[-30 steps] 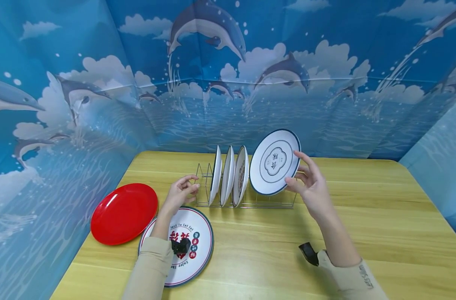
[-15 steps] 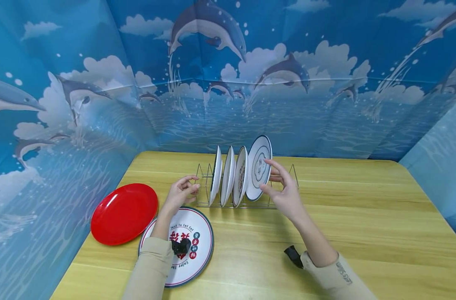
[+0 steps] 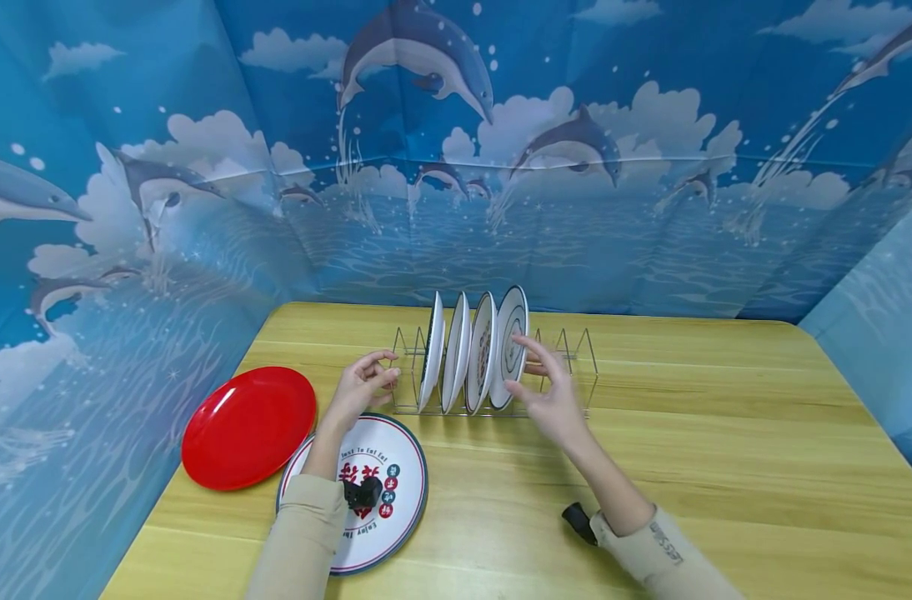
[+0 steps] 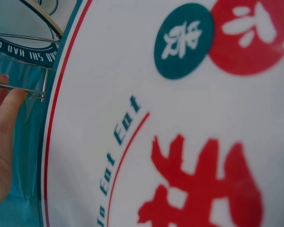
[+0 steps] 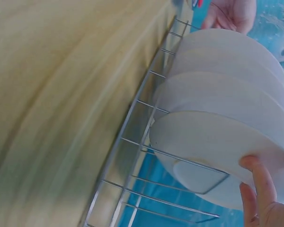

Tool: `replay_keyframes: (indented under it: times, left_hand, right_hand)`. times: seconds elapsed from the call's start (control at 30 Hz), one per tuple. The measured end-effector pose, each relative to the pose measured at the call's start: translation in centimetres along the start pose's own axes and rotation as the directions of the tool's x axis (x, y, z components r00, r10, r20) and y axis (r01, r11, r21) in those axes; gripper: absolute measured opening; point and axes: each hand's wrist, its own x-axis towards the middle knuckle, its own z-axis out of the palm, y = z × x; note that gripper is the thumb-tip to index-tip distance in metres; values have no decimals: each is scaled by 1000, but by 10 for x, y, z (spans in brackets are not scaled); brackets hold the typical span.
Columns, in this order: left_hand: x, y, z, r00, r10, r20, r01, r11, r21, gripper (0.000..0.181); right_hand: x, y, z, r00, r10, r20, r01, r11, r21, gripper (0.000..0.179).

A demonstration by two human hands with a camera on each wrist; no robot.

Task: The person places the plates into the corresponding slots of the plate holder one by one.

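Note:
A wire dish rack (image 3: 576, 367) holds several white plates on edge in its left part. My right hand (image 3: 557, 400) holds the rightmost plate (image 3: 510, 367), which has a dark rim and leans slightly in the rack; some fingers lie over its face, others behind it. In the right wrist view, a fingertip (image 5: 250, 162) touches the pale underside of that plate. My left hand (image 3: 362, 390) pinches the wire at the left end of the rack, thumb and fingers around it, as the left wrist view also shows.
A red plate (image 3: 249, 429) lies at the left table edge. Beside it, under my left forearm, is a stack of white printed plates (image 3: 388, 533). Unfilled wire slots stand right of the held plate. A dolphin-print backdrop (image 3: 456, 208) rises behind the wooden table (image 3: 726, 433).
My right hand has carried the dark-rimmed plate leftward and down into the rack, turning it nearly edge-on beside the other plates. The left hand has stayed at the rack's end.

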Motion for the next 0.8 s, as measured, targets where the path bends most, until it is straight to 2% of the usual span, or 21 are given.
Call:
replay_keyframes:
  times: [0.13,0.37,0.63,0.8]
  left_hand:
    - [0,1,1,1000,-6,-7,6,1000,-5,38]
    - [1,0,1,1000,1,-3,-1,1000,4,40]
    - [11,-18,-4,1000,-11,-23,11,1000,-10,43]
    - [11,-21,-3,999,6,-37,-5,1000,24,45]
  right_hand:
    - [-2,3,2,1000,12,4,-12,1000,13,64]
    - [-8,6,4,1000,-7,12,7,1000,-21,64]
    - [-13,11,6,999,-21,30,22,999,-26,64]
    - [-16,-3,5,999,0,50,0,1000,-7,63]
